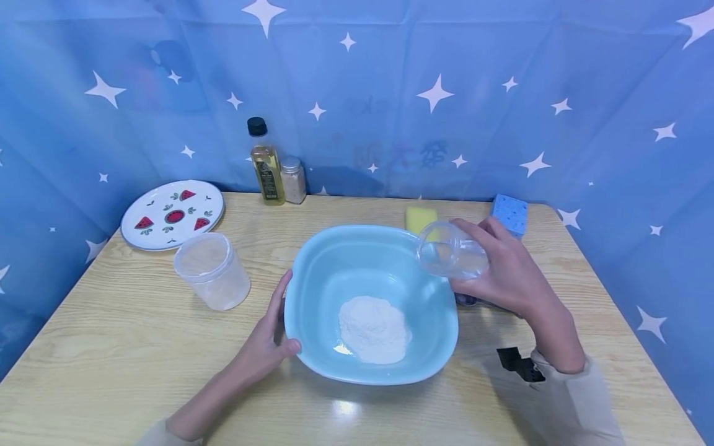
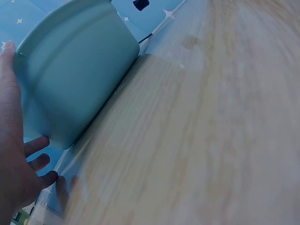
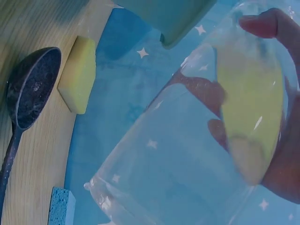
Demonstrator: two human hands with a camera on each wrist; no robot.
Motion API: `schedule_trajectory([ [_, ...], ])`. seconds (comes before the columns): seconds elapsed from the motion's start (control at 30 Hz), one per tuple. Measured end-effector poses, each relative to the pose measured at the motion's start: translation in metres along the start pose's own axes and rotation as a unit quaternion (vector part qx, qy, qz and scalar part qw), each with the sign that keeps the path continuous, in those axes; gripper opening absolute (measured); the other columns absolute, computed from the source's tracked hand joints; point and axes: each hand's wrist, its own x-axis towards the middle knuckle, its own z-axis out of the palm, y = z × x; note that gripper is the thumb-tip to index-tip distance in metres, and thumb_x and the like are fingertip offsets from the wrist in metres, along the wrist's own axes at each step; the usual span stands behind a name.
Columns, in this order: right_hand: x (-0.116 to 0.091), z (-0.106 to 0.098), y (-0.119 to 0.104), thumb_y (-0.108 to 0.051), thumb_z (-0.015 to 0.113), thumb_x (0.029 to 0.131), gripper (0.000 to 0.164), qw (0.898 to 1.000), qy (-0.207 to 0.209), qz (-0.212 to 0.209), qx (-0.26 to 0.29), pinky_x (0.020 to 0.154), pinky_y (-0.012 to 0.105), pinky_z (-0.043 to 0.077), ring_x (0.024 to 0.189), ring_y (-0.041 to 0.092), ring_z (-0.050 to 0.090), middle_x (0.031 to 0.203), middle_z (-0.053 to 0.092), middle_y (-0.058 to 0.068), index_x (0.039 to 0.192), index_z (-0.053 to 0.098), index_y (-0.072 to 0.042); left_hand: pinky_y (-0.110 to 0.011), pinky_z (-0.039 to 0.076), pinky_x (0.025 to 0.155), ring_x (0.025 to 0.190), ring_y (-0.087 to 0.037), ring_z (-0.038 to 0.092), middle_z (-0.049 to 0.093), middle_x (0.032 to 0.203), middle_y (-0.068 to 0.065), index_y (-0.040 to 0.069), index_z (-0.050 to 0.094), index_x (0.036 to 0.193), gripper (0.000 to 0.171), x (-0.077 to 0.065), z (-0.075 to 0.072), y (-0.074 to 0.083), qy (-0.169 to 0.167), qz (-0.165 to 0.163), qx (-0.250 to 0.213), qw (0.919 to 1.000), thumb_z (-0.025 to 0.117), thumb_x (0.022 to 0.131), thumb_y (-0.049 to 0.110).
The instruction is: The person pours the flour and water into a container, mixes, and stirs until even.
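A light-blue basin (image 1: 323, 260) stands on the table with a heap of white powder (image 1: 374, 328) on its bottom. My left hand (image 1: 264, 347) rests against the basin's left side, thumb at the rim, fingers spread along the outer wall. In the left wrist view, that hand (image 2: 16, 140) touches the basin (image 2: 79, 70), its lower fingers loosely bent. My right hand (image 1: 507, 266) grips a clear cup (image 1: 452, 251), tipped sideways over the basin's right rim, mouth leftward. Clear liquid appears inside. The right wrist view has the cup (image 3: 168, 154) close up in the fingers.
Behind the basin lie a yellow sponge (image 1: 421, 218) and a blue sponge (image 1: 510, 215). A dark ladle (image 3: 35, 89) lies to the right. Leftward stand a whitish lidded jar (image 1: 220, 279) and a watermelon-patterned plate (image 1: 162, 217). An oil bottle (image 1: 268, 170) and a small shaker jar (image 1: 293, 181) stand at the back.
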Motion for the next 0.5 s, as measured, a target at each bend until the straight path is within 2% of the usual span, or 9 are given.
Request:
schedule_trajectory([
  [0.3, -0.0001, 0.0021, -0.0056, -0.029, 0.08, 0.059, 0.082, 0.998, -0.021, 0.03, -0.044, 0.052, 0.032, 0.038, 0.07, 0.021, 0.044, 0.09, 0.043, 0.004, 0.134, 0.05, -0.015, -0.06, 0.028, 0.099, 0.121, -0.028, 0.045, 0.039, 0.142, -0.01, 0.021, -0.001, 0.151, 0.101, 0.0003, -0.0002, 0.0019, -0.001, -0.005, -0.007, 1.0, 0.054, 0.079, 0.068],
  [0.5, 0.0004, 0.0037, -0.0084, -0.031, 0.08, 0.06, 0.082, 0.998, -0.026, 0.036, -0.052, 0.049, 0.03, 0.034, 0.067, 0.021, 0.042, 0.088, 0.041, 0.005, 0.135, 0.049, -0.016, -0.059, 0.026, 0.099, 0.124, -0.029, 0.042, 0.032, 0.147, -0.008, 0.023, -0.001, 0.151, 0.101, 0.0002, -0.0005, 0.0024, -0.001, -0.01, -0.011, 0.9999, 0.054, 0.079, 0.068],
])
